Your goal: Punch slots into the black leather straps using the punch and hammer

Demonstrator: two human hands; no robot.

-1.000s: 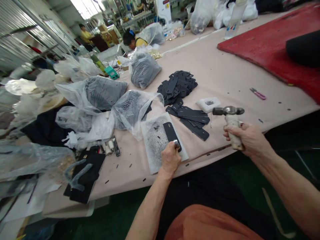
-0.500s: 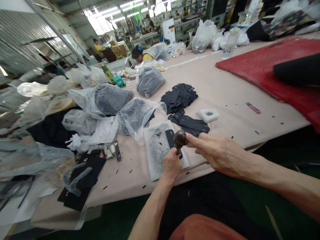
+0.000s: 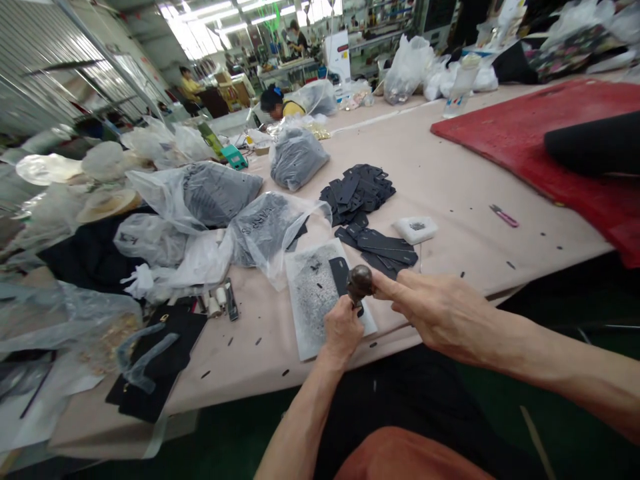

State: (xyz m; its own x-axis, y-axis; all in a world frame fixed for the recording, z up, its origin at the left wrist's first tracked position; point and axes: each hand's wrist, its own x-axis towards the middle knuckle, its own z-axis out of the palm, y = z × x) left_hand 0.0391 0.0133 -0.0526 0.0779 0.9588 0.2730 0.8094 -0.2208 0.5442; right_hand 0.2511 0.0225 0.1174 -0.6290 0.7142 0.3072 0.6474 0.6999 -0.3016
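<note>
My right hand [image 3: 440,310] is closed around a hammer, its index finger stretched along toward the rounded dark metal head [image 3: 360,277]; the handle is hidden by the hand. Directly below the hammer head, my left hand [image 3: 344,328] is closed on what looks like a metal punch, mostly covered by the fingers and the head. Under them a black strip [image 3: 339,275] with a small slot near its far end lies on a white board [image 3: 305,313]. Dark marks and small black cut-out bits cover the board.
Beyond the board lie loose black strips [image 3: 385,247] and a larger heap of black pieces [image 3: 357,190]. A white block [image 3: 416,229], pink-handled snips [image 3: 504,215] and a red sheet [image 3: 515,127] are to the right. Plastic bags [image 3: 267,230] crowd the left. A person [image 3: 280,103] sits across the table.
The view has shifted slightly, so the table's things sit a little further left. Both hands, the hammer and the strip keep nearly the same position relative to one another.
</note>
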